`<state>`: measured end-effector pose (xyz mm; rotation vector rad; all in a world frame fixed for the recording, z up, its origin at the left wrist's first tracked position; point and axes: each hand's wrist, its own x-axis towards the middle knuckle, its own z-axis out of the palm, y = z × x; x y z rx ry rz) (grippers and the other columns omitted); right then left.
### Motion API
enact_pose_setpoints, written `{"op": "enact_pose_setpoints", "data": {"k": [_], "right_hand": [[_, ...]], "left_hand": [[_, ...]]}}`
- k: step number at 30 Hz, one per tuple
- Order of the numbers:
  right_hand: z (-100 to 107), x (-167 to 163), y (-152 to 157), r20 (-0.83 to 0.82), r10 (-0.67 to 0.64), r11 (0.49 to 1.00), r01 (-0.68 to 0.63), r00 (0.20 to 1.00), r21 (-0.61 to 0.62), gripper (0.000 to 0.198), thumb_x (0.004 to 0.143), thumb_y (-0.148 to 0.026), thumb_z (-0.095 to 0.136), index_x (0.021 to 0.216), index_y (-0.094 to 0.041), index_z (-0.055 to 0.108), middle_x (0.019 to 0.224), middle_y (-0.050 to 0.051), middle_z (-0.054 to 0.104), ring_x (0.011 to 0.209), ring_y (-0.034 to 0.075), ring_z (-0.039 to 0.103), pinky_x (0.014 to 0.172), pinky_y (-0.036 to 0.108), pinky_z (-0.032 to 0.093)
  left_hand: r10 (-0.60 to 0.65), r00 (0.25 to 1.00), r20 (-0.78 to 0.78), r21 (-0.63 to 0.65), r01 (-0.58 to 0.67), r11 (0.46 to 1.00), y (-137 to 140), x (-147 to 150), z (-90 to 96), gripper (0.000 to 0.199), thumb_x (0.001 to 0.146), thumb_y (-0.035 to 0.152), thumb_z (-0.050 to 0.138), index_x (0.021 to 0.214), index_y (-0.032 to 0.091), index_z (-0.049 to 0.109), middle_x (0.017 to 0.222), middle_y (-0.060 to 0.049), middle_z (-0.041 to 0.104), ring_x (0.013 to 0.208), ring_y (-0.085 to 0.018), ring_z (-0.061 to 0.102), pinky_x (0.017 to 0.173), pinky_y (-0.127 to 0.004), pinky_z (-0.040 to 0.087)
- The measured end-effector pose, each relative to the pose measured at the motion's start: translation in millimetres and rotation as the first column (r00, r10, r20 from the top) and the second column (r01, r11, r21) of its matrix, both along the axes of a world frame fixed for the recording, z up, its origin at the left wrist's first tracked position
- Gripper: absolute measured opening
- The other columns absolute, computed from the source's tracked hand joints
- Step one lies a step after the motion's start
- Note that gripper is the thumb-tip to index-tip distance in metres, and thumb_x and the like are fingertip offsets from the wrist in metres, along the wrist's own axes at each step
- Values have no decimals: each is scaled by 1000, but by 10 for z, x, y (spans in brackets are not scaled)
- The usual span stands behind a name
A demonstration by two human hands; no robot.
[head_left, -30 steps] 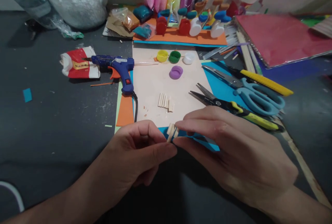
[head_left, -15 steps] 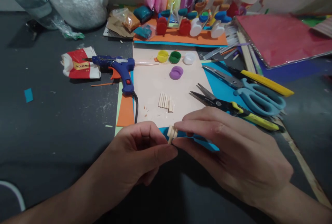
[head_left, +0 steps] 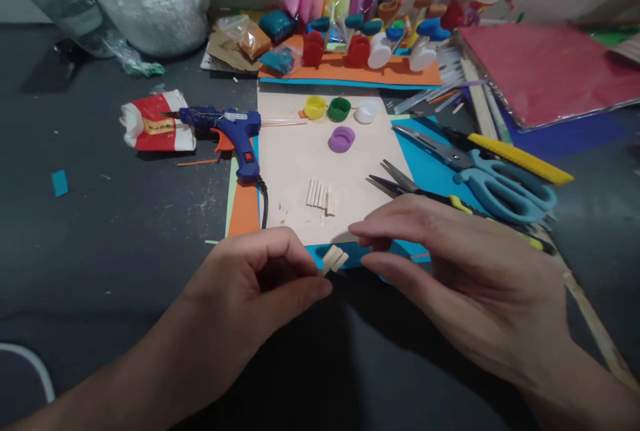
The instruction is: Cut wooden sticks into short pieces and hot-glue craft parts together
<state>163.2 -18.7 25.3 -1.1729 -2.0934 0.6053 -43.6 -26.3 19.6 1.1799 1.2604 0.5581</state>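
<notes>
Left hand (head_left: 240, 284) pinched small stick cluster (head_left: 340, 260) at near side of pale sheet (head_left: 290, 158). Right hand (head_left: 465, 271) just to right, thumb and fingertips parted, holding nothing visible. Step seemed joining of cluster's pieces; next move probably called for steady pinch, precise placing.

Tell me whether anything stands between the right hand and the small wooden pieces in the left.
Nothing visible does. The right hand, thumb and fingers parted, is beside the wooden pieces that the left hand pinches; only a gap separates them, with the blue sheet showing behind.
</notes>
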Motion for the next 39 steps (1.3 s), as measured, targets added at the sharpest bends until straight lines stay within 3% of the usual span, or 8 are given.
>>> {"op": "enact_pose_setpoints", "data": {"k": [2, 5, 9, 12, 18, 23, 29, 39], "right_hand": [[1, 20, 7, 71, -28, 999, 26, 997, 32, 12, 89, -25, 60, 98, -26, 67, 85, 3, 69, 79, 19, 66, 71, 30, 52], [-14, 48, 27, 150, -19, 999, 13, 988, 44, 11, 90, -25, 58, 98, -24, 66, 85, 3, 69, 77, 19, 65, 69, 30, 51], [-71, 95, 52, 244, 25, 999, -32, 969, 22, 15, 93, -25, 52, 96, -20, 66, 84, 5, 68, 75, 18, 63, 66, 28, 48], [-123, 127, 59, 312, 58, 998, -59, 948, -4, 19, 94, -25, 50, 92, -18, 67, 81, 5, 66, 72, 17, 61, 63, 28, 44], [-193, 96, 73, 341, 90, 995, -69, 936, -74, 18, 94, -23, 50, 93, -18, 67, 80, 6, 63, 74, 17, 58, 64, 26, 41], [-246, 3, 94, 348, 69, 998, -65, 935, -23, 22, 95, -24, 49, 90, -16, 68, 78, 5, 61, 73, 16, 57, 62, 26, 39], [-285, -38, 124, 367, 57, 998, -64, 929, 5, 21, 94, -22, 50, 85, -16, 69, 77, 5, 60, 72, 16, 55, 62, 26, 38], [-272, -77, 121, 406, 30, 999, -16, 913, -36, 17, 90, -19, 56, 76, -16, 65, 71, 2, 55, 68, 15, 50, 59, 27, 33]], "left_hand": [[-64, 976, -208, 209, 109, 972, 26, -24, -6, 16, 77, 32, 66, 65, 22, 66, 54, 1, 58, 47, -11, 47, 44, -21, 29], [-44, 828, -559, 443, 343, 828, 81, -20, -55, 18, 83, 31, 59, 69, 23, 65, 62, 0, 62, 53, -14, 49, 49, -25, 27], [56, 586, -808, 479, 600, 640, 144, 61, -144, 21, 86, 22, 51, 67, 21, 60, 64, -2, 59, 54, -15, 46, 50, -29, 18], [54, 517, -854, 453, 689, 566, 158, 107, -183, 19, 87, 19, 51, 70, 20, 59, 67, -2, 59, 56, -16, 48, 51, -30, 17], [50, 567, -822, 485, 651, 584, 159, 95, -179, 21, 92, 33, 48, 81, 22, 63, 75, -1, 64, 65, -17, 54, 55, -29, 23], [90, 590, -802, 531, 636, 561, 149, 122, -182, 23, 93, 32, 48, 89, 22, 68, 82, -1, 66, 67, -15, 57, 55, -28, 27], [110, 636, -764, 583, 607, 540, 163, 157, -216, 19, 91, 25, 53, 85, 21, 70, 81, 1, 66, 67, -12, 59, 53, -24, 32], [70, 660, -748, 578, 596, 558, 181, 140, -255, 24, 92, 27, 50, 79, 19, 69, 76, 1, 64, 66, -13, 59, 52, -27, 31]]}}
